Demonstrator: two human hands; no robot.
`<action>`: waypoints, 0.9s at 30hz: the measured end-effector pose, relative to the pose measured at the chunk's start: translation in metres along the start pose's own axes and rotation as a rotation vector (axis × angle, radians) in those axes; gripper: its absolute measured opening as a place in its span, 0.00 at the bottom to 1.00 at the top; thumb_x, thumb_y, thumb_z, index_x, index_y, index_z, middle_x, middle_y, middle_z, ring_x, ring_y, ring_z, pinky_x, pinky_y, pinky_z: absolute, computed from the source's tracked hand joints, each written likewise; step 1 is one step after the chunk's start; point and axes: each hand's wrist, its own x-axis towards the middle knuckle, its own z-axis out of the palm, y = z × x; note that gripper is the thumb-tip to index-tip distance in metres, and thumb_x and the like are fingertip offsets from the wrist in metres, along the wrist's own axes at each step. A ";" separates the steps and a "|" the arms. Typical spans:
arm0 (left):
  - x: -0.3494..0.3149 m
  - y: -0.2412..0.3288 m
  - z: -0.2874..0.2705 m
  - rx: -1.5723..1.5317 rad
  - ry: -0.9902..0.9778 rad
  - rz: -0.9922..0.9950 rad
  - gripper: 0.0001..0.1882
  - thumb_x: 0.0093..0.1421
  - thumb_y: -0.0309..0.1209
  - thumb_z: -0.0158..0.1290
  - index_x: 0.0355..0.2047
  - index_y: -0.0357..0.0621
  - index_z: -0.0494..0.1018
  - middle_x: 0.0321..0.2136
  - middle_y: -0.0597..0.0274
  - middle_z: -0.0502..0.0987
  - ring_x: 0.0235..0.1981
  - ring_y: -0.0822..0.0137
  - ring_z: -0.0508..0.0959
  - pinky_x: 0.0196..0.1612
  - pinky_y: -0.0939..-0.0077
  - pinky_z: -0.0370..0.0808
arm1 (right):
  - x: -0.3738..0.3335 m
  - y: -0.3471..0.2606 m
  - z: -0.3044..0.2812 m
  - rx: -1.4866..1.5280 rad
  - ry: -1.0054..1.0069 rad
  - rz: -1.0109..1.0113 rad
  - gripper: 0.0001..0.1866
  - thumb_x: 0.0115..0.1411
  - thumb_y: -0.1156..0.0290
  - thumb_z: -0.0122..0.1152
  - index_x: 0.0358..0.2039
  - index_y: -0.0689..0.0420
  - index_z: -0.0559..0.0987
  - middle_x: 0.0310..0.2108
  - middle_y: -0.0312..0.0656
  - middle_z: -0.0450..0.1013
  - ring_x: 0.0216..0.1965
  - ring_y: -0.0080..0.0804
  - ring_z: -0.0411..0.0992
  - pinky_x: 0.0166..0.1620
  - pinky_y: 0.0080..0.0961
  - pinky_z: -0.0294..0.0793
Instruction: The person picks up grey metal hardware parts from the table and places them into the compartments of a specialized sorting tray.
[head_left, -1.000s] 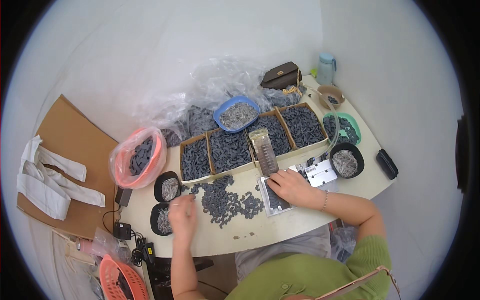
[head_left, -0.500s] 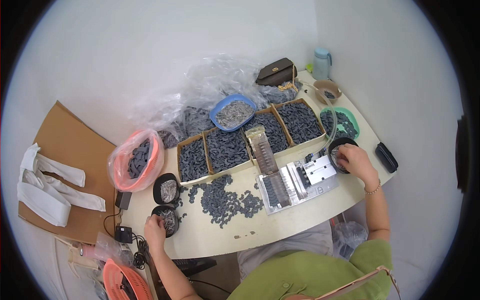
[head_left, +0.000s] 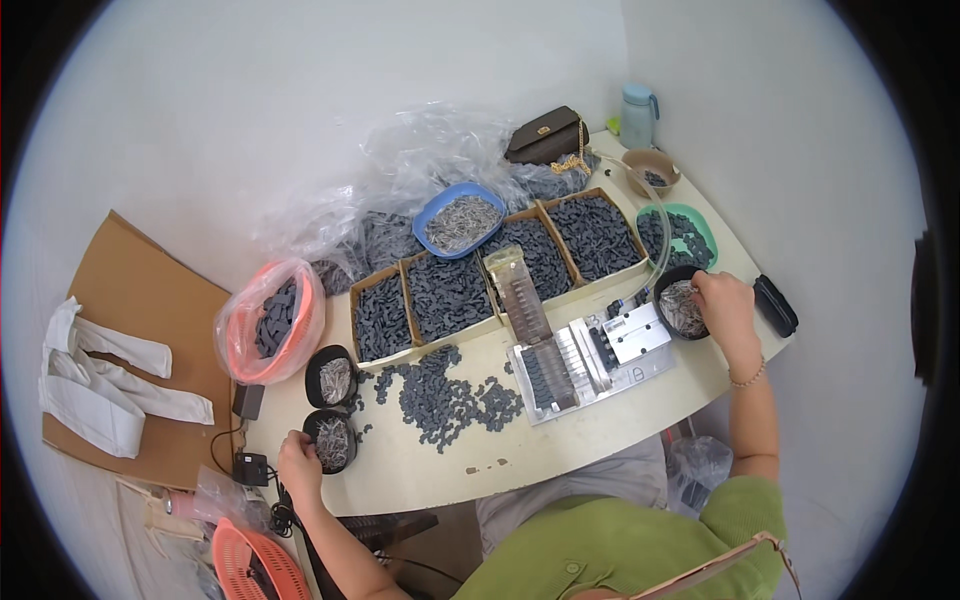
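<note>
My left hand [head_left: 301, 470] is at the left rim of a black bowl [head_left: 330, 466] holding thin metal pins [head_left: 331, 440]. Its fingers are drawn together; anything between them is too small to make out. At the right rim of another black bowl [head_left: 662, 322], my right hand [head_left: 728, 308] is closed, fingertips bunched. This bowl also contains thin metal pins [head_left: 681, 306], and whatever the fingertips hold is hidden. Left of it sits a metal fixture [head_left: 632, 378] with a white block and a clear ribbed chute [head_left: 523, 299]. Small dark grey parts [head_left: 437, 402] lie loose on the table.
A divided cardboard box [head_left: 402, 357] of grey parts stands behind, with a blue tray [head_left: 489, 238] of pins on its back edge. A third black bowl [head_left: 331, 377], a pink basket [head_left: 233, 345], a green tray [head_left: 709, 240] and a black case [head_left: 775, 306] also surround the work area.
Both hands have come out from over the pins to the outer rims of their bowls, the left moving left and the right moving right. The view has shifted slightly.
</note>
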 end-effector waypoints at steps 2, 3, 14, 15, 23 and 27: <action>-0.001 0.021 -0.001 -0.258 -0.009 -0.004 0.09 0.52 0.18 0.55 0.34 0.40 0.72 0.24 0.59 0.74 0.29 0.67 0.75 0.34 0.73 0.72 | 0.001 -0.008 0.002 -0.026 0.043 -0.028 0.06 0.45 0.73 0.64 0.27 0.52 0.79 0.22 0.39 0.74 0.29 0.37 0.74 0.30 0.34 0.72; -0.006 0.032 0.006 -0.584 -0.034 0.030 0.09 0.53 0.17 0.55 0.34 0.40 0.72 0.25 0.62 0.74 0.29 0.72 0.74 0.34 0.78 0.71 | 0.004 -0.023 0.002 0.174 0.118 -0.122 0.06 0.47 0.73 0.64 0.28 0.53 0.80 0.23 0.39 0.75 0.29 0.37 0.75 0.30 0.33 0.73; -0.063 0.212 0.100 -1.189 -0.473 0.309 0.09 0.53 0.19 0.59 0.35 0.39 0.74 0.29 0.66 0.76 0.31 0.77 0.74 0.36 0.84 0.71 | -0.027 -0.131 0.047 0.790 -0.041 -0.738 0.06 0.46 0.74 0.65 0.27 0.55 0.80 0.24 0.35 0.75 0.27 0.30 0.73 0.31 0.26 0.74; -0.065 0.219 0.105 -1.149 -0.482 0.339 0.09 0.53 0.19 0.60 0.34 0.39 0.74 0.29 0.66 0.77 0.31 0.76 0.74 0.36 0.84 0.71 | -0.027 -0.129 0.048 0.790 -0.029 -0.756 0.06 0.45 0.74 0.65 0.27 0.55 0.80 0.24 0.35 0.75 0.27 0.30 0.73 0.31 0.26 0.73; -0.069 0.256 0.123 -0.767 -0.106 0.800 0.09 0.45 0.22 0.62 0.28 0.43 0.75 0.26 0.63 0.75 0.33 0.61 0.73 0.38 0.67 0.67 | -0.033 -0.117 0.041 0.709 -0.021 -0.795 0.11 0.43 0.72 0.61 0.31 0.56 0.79 0.28 0.34 0.75 0.33 0.31 0.71 0.36 0.26 0.72; -0.069 0.258 0.120 -0.691 -0.040 0.882 0.10 0.44 0.24 0.63 0.27 0.44 0.75 0.27 0.64 0.76 0.35 0.59 0.72 0.40 0.64 0.65 | -0.045 -0.116 0.026 0.602 0.004 -0.806 0.15 0.45 0.70 0.61 0.36 0.56 0.79 0.37 0.35 0.75 0.39 0.30 0.70 0.41 0.27 0.70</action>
